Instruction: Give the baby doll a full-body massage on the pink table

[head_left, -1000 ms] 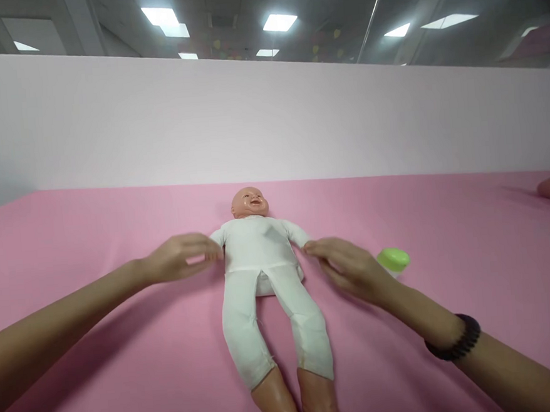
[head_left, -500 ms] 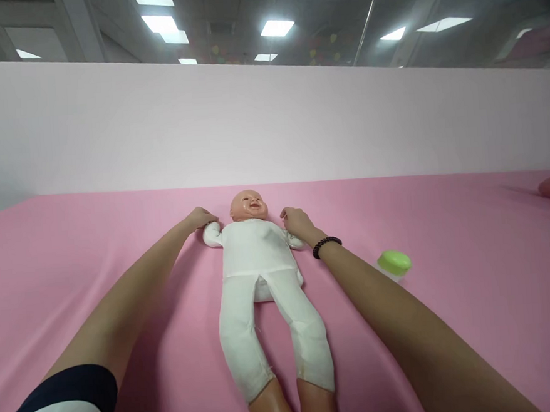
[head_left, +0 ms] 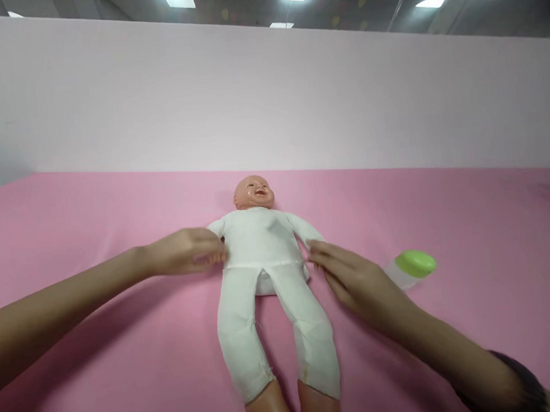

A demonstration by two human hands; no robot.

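Observation:
A baby doll (head_left: 261, 238) in a white cloth body lies on its back, head away from me, legs toward me. Its arms angle down beside the trunk. My left hand (head_left: 193, 250), somewhat blurred, is closed around the lower part of the arm on the left and hides its end. At the opposite side, my right hand (head_left: 355, 279) has its fingertips closed on the end of the other arm (head_left: 307, 227). The doll's hand there is mostly hidden by my fingers.
Pink cloth (head_left: 137, 322) covers the surface under the doll. A clear container with a green lid (head_left: 415, 263) lies to the right, just beyond my right wrist. A white partition (head_left: 267, 100) rises behind the doll's head.
Both my hands have come from beside the doll's head down to its waist. The doll's arms, bent upward before, now point down along its sides. The view has tilted downward.

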